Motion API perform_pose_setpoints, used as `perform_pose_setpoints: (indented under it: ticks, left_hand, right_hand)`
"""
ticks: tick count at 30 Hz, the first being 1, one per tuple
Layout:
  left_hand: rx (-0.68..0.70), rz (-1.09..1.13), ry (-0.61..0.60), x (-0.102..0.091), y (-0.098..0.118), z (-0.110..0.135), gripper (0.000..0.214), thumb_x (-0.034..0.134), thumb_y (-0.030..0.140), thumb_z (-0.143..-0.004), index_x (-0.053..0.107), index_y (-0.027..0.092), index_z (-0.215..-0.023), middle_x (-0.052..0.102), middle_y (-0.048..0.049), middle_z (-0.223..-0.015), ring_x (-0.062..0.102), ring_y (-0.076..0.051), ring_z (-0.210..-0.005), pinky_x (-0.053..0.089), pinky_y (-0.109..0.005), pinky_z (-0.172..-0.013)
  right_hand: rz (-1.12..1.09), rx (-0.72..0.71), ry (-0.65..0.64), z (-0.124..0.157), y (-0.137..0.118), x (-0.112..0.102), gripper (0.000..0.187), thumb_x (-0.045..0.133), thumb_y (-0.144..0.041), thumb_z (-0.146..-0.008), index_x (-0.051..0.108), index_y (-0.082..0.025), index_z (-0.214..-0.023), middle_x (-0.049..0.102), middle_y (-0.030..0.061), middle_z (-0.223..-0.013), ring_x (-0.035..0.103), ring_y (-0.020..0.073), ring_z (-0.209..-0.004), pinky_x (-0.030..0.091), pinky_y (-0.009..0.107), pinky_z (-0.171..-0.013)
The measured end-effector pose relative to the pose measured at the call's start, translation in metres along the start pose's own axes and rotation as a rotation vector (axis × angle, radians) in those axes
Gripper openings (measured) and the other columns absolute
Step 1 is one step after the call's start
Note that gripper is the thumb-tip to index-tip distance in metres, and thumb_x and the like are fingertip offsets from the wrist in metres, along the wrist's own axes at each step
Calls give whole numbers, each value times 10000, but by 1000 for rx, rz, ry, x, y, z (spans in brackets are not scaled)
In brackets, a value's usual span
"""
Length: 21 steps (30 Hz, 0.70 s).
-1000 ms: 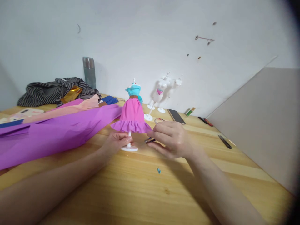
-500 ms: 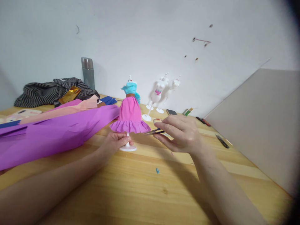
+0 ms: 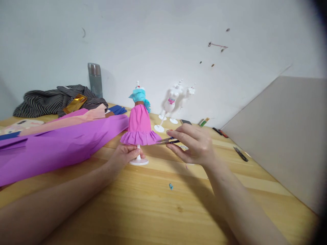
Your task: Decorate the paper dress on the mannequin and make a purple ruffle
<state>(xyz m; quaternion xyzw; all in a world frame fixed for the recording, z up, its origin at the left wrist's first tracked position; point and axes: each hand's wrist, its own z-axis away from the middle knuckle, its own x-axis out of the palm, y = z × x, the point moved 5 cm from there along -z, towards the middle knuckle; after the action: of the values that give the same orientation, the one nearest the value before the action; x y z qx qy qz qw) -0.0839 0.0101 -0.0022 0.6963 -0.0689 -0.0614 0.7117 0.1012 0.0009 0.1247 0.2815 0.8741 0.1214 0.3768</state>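
Pink cloth or paper forms the skirt [image 3: 140, 117] of the dressed mannequin [image 3: 139, 96], which stands upright on the wooden tabletop [image 3: 127, 207] between the person's two hands. Turquoise wraps its top, brown circles its waist, and a purple ruffle [image 3: 139, 137] edges the hem. Below that ruffle, the left hand [image 3: 124, 156] has its grip closed around the mannequin's white post, just above the round base [image 3: 139, 162]. Just right of the mannequin, the right hand [image 3: 195, 144] grips a slim metal tool [image 3: 166, 141], partly hidden by the fingers; its tip reaches the ruffle's right edge, though actual contact cannot be told.

Behind and to the right of the mannequin stand plain white mannequins [image 3: 169, 107], the foremost with a pink band. Left of it spreads a purple sheet [image 3: 63, 149], with striped cloth [image 3: 42, 101] and a grey bottle [image 3: 95, 83] farther behind. A small blue scrap [image 3: 171, 186] lies in front and slightly right of it; a black cutter [image 3: 240, 154] lies well to its right.
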Motion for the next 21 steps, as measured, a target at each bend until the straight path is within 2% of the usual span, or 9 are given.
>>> perform_pose_setpoints:
  ticks: [10,21]
  left_hand:
    - [15,-17,1,0,1,1,351,626,482,-692,688,140,-640,554,14,-544,368,-91,-513,234,-240,-543]
    - [27,-43,-8,-1,-1,-1,356,602,471,-712,680,127,-661,553,9,-563,385,-95,-529,240,-237,-545]
  right_hand:
    - [13,4,11,-2,-7,5,141,612,-242,-848,598,-141,-944,634,51,-722,588,147,-617,418,259,-531]
    - [65,-41,22,-5,-13,5,120,602,-250,-857,592,-142,-908,597,28,-655,560,140,-576,376,259,-498]
